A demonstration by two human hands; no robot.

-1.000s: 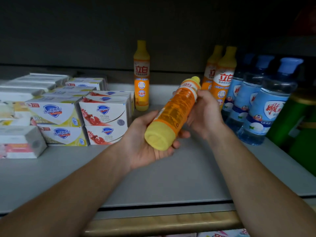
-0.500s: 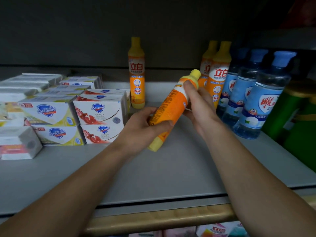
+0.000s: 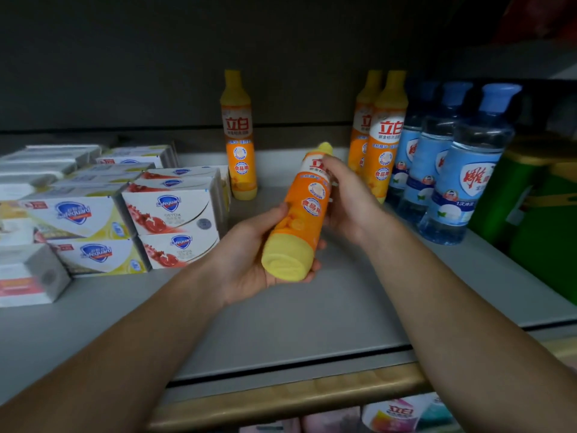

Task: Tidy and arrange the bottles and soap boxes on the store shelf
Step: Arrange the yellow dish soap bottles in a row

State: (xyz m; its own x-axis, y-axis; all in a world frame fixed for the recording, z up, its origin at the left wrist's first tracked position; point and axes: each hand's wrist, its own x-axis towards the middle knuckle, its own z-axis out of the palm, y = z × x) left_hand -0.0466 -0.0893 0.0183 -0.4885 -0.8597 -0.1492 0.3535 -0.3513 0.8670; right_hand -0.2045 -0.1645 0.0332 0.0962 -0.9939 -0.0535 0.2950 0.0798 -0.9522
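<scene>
An orange bottle [image 3: 301,214] with a yellow base and cap is tilted above the grey shelf [image 3: 281,323], its base toward me and its label facing up. My left hand [image 3: 249,257] cups and grips its lower end. My right hand [image 3: 346,198] holds its upper part near the neck. One matching orange bottle [image 3: 239,135] stands alone at the back centre. Two more orange bottles [image 3: 384,132] stand at the back right. Stacked Safeguard soap boxes [image 3: 168,220] fill the left side.
Three blue-capped clear bottles [image 3: 462,170] stand in a row right of the orange pair. Green containers [image 3: 537,207] occupy the far right. White and grey boxes [image 3: 28,276] lie at the left front. A wooden-coloured strip [image 3: 281,398] edges the shelf front, with products below.
The bottle has been turned in both hands so its front label now faces up. My left hand shifted from the bottle's middle back to cupping its base.
</scene>
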